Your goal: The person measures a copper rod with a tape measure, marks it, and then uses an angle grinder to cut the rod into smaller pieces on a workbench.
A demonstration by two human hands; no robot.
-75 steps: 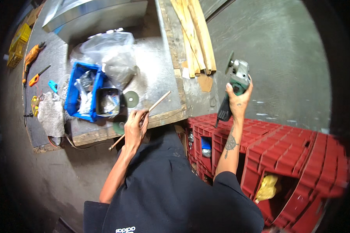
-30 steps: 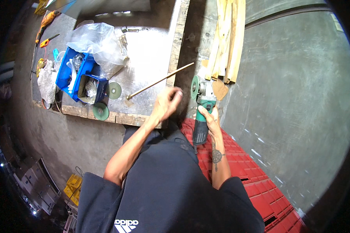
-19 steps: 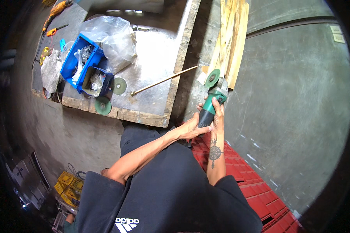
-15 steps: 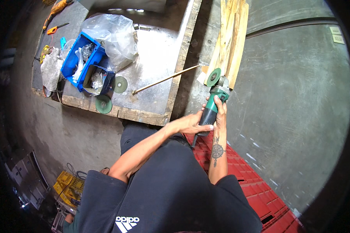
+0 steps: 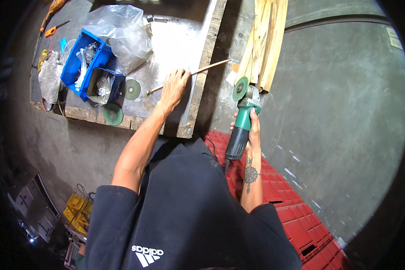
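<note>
My right hand (image 5: 252, 130) is wrapped round the green and black body of an angle grinder (image 5: 239, 137), held up to the right of the bench with its green disc (image 5: 241, 89) at the far end. My left hand (image 5: 173, 90) lies over a thin light-coloured rod (image 5: 211, 66) above the metal tabletop, its fingers curled round the rod and partly hidden. The rod slants from beside the hand out past the bench's right edge. Two loose grinding discs, a grey-green one (image 5: 132, 89) and a green one (image 5: 113, 114), lie left of my left hand.
A blue bin (image 5: 78, 85) and a smaller dark box (image 5: 114, 85) with small bags stand on the wooden-edged bench (image 5: 135, 123), beside a clear plastic bag (image 5: 126, 36) and a grey cloth (image 5: 51, 78). Timber strips (image 5: 267, 45) lie beyond the grinder; red slatted panels (image 5: 283, 207) lie below it.
My left hand has left the grinder and reached forward and left onto the rod, which has shifted slightly away from me. My right hand alone now holds the grinder.
</note>
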